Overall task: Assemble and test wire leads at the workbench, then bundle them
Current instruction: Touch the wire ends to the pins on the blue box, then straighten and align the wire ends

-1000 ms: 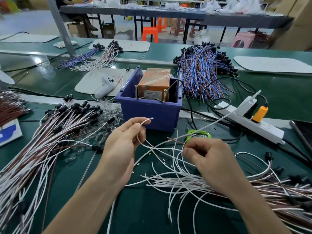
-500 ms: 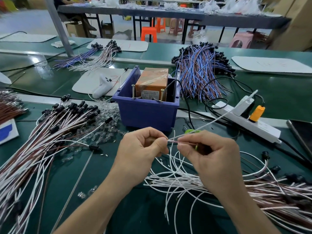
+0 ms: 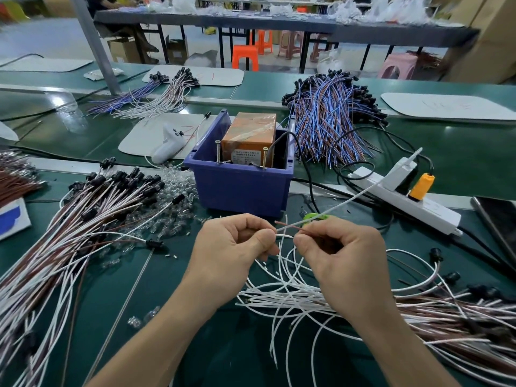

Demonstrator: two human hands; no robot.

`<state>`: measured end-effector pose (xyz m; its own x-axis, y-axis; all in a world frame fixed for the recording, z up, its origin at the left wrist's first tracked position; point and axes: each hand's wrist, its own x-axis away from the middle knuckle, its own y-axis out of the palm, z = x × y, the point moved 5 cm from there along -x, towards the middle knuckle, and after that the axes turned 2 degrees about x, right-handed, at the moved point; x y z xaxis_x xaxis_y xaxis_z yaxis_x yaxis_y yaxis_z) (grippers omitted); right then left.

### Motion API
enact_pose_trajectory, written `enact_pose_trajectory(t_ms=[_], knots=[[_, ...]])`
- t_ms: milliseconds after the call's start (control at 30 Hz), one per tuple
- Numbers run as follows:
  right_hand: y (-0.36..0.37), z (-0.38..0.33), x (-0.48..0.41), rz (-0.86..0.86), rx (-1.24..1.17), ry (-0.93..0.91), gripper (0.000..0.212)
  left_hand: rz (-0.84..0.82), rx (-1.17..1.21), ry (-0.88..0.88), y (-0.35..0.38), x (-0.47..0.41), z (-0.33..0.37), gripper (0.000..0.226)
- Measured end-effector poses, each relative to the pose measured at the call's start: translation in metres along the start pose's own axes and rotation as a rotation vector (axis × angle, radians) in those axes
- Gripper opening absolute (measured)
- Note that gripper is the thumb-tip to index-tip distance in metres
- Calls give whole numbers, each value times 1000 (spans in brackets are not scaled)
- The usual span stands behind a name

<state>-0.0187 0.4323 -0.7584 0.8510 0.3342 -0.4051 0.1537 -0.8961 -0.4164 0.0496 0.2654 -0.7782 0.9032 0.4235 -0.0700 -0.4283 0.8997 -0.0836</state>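
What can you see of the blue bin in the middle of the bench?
The blue plastic bin is open-topped, looks rigid, and sits upright on the green bench. An orange box wrapped in clear film fills most of it, a label on its front. Two screws stand upright at the front rim. A black cable drops in over the right side. Clear bulbs lie heaped by its left wall.

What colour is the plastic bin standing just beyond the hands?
Dark blue, leaning purple; the bin shows best in the head view.
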Motion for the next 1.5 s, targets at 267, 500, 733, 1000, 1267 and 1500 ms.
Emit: enact_pose_trajectory(t_ms=[267,500,733,1000,1267,1500], knots=[[-13,9,-9,-50,138,25,20,364,10,-16,-40,-13,-11,20],[-5,10,-7,-302,181,87,12,521,21,120,-62,-15,-4,9],[-10,-22,-28,-228,215,-25,27,659,-157,119,-93,-32,13,13],[14,-37,-75,-250,263,-67,17,686,-322,170,-93,-52,33,20],[22,-29,-84,-235,217,-94,18,683,-229,174,-93,-58,22,12],[20,-24,-88,-224,217,-89,20,690,-214,163,-92,-60,21,14]])
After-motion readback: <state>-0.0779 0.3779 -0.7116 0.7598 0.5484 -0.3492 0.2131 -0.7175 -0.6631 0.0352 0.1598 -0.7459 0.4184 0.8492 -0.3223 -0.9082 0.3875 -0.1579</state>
